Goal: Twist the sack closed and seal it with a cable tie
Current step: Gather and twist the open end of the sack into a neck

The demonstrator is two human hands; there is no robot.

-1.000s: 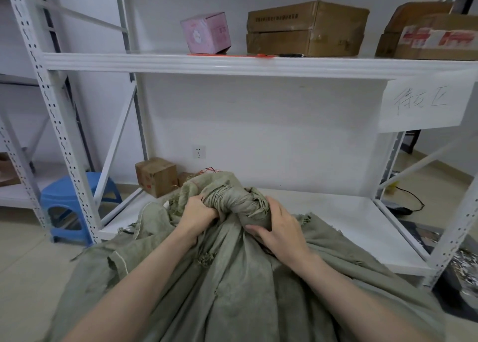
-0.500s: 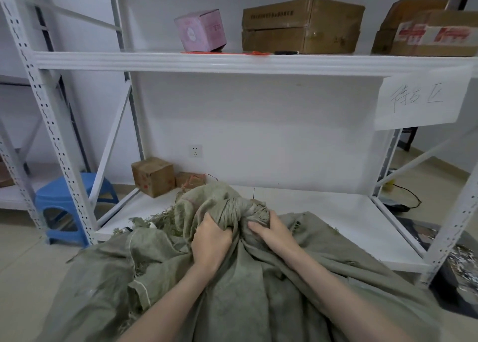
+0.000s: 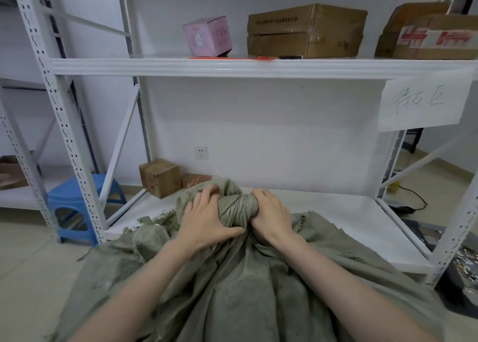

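Note:
A large olive-green woven sack (image 3: 248, 285) fills the lower middle of the head view, its top gathered into a tight twisted neck (image 3: 239, 207). My left hand (image 3: 207, 220) grips the cloth on the left of the neck, fingers spread over the bunched mouth. My right hand (image 3: 271, 216) clasps the right side of the neck, thumb toward me. Frayed edges of the sack's mouth hang to the left. Thin orange strips (image 3: 232, 57), perhaps cable ties, lie on the upper shelf; I cannot tell for sure.
A white metal rack (image 3: 258, 67) stands right behind the sack, its low shelf (image 3: 336, 212) just beyond my hands. Small cardboard boxes (image 3: 160, 177) sit at its back left. A blue stool (image 3: 77, 202) stands at left. Boxes line the upper shelf.
The sack's neck has been wound tighter into a compact knot-like bundle. Both hands shifted their hold, now gripping either side of it, and the view has dipped slightly.

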